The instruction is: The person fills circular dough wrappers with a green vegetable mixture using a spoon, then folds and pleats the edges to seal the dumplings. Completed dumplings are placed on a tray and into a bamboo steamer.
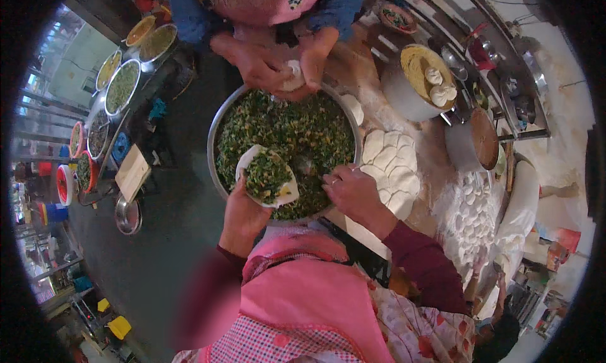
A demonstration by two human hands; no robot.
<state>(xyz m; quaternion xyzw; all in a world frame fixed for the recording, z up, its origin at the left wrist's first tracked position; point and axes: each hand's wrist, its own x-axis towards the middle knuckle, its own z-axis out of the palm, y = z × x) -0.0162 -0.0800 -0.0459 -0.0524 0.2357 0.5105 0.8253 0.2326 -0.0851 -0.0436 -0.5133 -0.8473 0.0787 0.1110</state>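
Note:
My left hand (246, 216) cups a round dough wrapper (287, 198) heaped with chopped green filling (266, 173). It is held over the near left of a large metal bowl (211, 150), which is full of the same green mix (293, 121). At the bowl's right edge, my right hand (357, 188) has its fingers bent over the filling. Whether anything sits between those fingers cannot be made out. Flattened dough wrappers (390, 162) overlap on the floured table just right of my right hand.
Across the bowl, another person's hands (274, 64) pinch a white dough piece (293, 74). To the right stand a steamer (412, 93) holding white buns (442, 93), a metal pot (466, 140) and small floured dough pieces (473, 211). Bowls of fillings (123, 86) line the left counter.

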